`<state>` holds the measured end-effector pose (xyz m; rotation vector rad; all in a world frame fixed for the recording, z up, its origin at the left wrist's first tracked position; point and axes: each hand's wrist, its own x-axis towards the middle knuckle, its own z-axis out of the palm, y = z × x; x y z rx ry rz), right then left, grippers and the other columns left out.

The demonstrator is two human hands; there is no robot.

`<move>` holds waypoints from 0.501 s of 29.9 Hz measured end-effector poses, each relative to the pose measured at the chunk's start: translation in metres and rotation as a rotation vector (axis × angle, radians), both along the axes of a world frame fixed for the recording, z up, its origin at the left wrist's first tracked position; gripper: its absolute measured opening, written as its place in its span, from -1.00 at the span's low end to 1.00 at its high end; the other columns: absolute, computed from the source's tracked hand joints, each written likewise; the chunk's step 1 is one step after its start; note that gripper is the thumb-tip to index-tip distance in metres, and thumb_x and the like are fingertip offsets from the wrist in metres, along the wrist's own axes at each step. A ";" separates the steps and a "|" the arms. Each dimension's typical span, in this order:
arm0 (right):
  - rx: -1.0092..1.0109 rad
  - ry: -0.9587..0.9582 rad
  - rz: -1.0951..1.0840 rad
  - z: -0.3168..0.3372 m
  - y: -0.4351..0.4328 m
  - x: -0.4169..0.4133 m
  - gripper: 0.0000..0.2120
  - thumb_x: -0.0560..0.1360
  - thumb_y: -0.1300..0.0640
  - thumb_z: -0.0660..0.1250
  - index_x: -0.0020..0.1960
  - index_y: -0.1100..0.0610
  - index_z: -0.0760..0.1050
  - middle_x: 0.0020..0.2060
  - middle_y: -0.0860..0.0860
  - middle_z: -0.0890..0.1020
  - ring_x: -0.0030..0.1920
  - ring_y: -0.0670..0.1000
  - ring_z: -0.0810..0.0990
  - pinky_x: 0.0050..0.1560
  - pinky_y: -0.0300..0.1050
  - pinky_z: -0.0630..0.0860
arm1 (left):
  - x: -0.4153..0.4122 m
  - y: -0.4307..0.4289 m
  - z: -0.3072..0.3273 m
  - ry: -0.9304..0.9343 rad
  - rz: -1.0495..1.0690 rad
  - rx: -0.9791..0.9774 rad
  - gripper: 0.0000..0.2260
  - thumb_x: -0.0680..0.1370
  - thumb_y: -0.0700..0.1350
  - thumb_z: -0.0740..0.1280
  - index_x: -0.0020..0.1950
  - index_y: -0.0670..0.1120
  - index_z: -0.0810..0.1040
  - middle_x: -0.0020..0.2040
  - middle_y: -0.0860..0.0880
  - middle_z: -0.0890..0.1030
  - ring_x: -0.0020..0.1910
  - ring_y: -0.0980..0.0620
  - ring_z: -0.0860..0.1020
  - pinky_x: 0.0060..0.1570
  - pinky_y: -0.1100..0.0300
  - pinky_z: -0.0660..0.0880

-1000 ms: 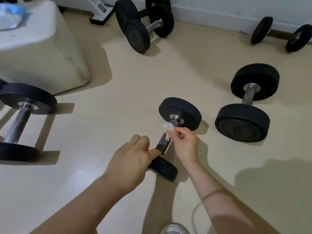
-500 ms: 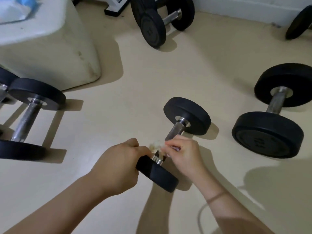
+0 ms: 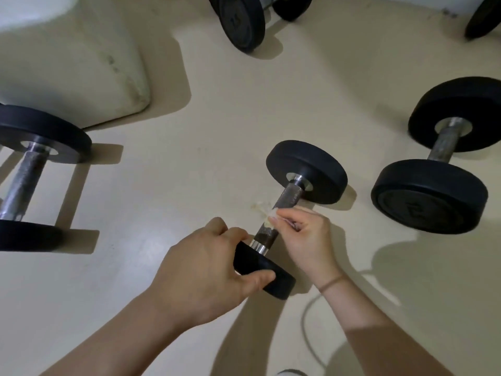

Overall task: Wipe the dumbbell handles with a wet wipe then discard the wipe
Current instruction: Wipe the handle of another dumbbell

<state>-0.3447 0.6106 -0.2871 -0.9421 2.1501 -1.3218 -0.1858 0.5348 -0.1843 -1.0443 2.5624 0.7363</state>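
At 10 o'clock stands a white bin-like block (image 3: 67,63). Its top is cut off by the frame edge, so what it holds cannot be told.

The small dumbbell (image 3: 290,196) lies just right of centre on the floor (image 3: 189,158), its handle running from 7 to 1 o'clock. The left grip (image 3: 206,267) is curled over the near plate, thumb on the rim. The right grip (image 3: 303,234) pinches the wet wipe (image 3: 267,213) between thumb and forefinger against the middle of the handle. The wipe is crumpled, and partly hidden by the fingers.

The left dumbbell (image 3: 24,175) at 9 o'clock and the right dumbbell (image 3: 442,147) at 3 o'clock are both clipped by the frame. At 12 o'clock the top dumbbell (image 3: 241,20) shows only its lower part, and a lone black plate (image 3: 482,17) at 1 o'clock is mostly cut off.

The floor is smooth and cream-coloured, crossed by hard shadows. A pale cord (image 3: 306,329) curves over it at 5 o'clock.
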 end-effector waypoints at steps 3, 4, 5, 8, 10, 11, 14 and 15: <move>0.022 0.028 -0.070 -0.002 -0.004 -0.019 -0.92 0.39 0.19 0.48 -0.13 0.17 0.67 -0.32 -0.04 0.60 -0.29 -0.18 0.53 -0.20 -0.31 0.48 | -0.002 -0.002 -0.008 -0.012 0.045 -0.018 -0.31 0.28 0.46 0.29 0.32 0.20 0.31 0.02 0.19 0.41 -0.02 0.11 0.50 -0.06 0.16 0.49; 0.025 0.048 -0.129 -0.003 -0.007 -0.022 -0.91 0.41 0.18 0.46 -0.12 0.19 0.66 -0.32 -0.04 0.58 -0.29 -0.18 0.52 -0.21 -0.34 0.46 | -0.001 -0.003 -0.010 -0.007 0.074 0.009 -0.30 0.27 0.44 0.33 0.32 0.20 0.28 0.02 0.19 0.42 -0.01 0.11 0.50 -0.07 0.16 0.48; 0.021 0.067 -0.147 -0.001 -0.007 -0.018 -0.93 0.41 0.19 0.45 -0.15 0.20 0.65 -0.34 -0.03 0.56 -0.29 -0.16 0.51 -0.22 -0.36 0.43 | 0.000 -0.004 -0.011 0.002 0.103 0.034 -0.31 0.27 0.41 0.37 0.30 0.20 0.27 0.02 0.19 0.43 -0.03 0.12 0.50 -0.11 0.18 0.47; 0.000 0.093 0.052 0.002 0.001 0.016 -0.96 0.37 0.28 0.47 -0.24 0.18 0.64 -0.35 -0.06 0.55 -0.30 -0.15 0.53 -0.25 -0.39 0.42 | 0.003 -0.014 -0.011 0.017 0.174 0.090 -0.41 0.29 0.30 0.44 0.21 0.18 0.29 -0.08 0.17 0.44 -0.15 0.19 0.46 -0.28 0.33 0.33; -0.044 0.093 0.024 0.000 -0.004 0.009 -0.95 0.35 0.31 0.49 -0.20 0.21 0.65 -0.28 -0.05 0.56 -0.26 -0.20 0.54 -0.20 -0.46 0.42 | 0.006 -0.024 -0.012 0.017 0.207 0.113 -0.46 0.32 0.27 0.45 0.18 0.16 0.34 -0.09 0.16 0.44 -0.15 0.19 0.45 -0.31 0.37 0.28; -0.062 0.106 -0.062 -0.002 -0.011 -0.002 -0.94 0.35 0.31 0.49 -0.17 0.25 0.65 -0.23 -0.03 0.55 -0.23 -0.19 0.53 -0.15 -0.51 0.41 | 0.007 -0.028 -0.013 0.012 0.215 0.110 -0.48 0.33 0.26 0.44 0.19 0.15 0.36 -0.08 0.15 0.44 -0.13 0.17 0.46 -0.30 0.36 0.28; -0.032 0.239 -0.080 0.003 -0.025 -0.010 -0.91 0.36 0.34 0.46 -0.13 0.28 0.64 -0.17 -0.01 0.52 -0.21 -0.15 0.50 -0.09 -0.47 0.44 | 0.014 -0.037 -0.015 -0.008 0.243 0.095 -0.54 0.38 0.23 0.42 0.20 0.15 0.39 -0.04 0.12 0.47 -0.08 0.13 0.49 -0.24 0.28 0.35; -0.017 0.275 -0.031 0.006 -0.025 -0.006 -0.91 0.37 0.33 0.44 -0.13 0.24 0.63 -0.21 -0.02 0.52 -0.25 -0.15 0.48 -0.13 -0.38 0.47 | 0.017 -0.039 -0.015 -0.007 0.258 0.105 -0.55 0.39 0.22 0.42 0.21 0.16 0.40 -0.02 0.12 0.49 -0.07 0.12 0.50 -0.21 0.25 0.37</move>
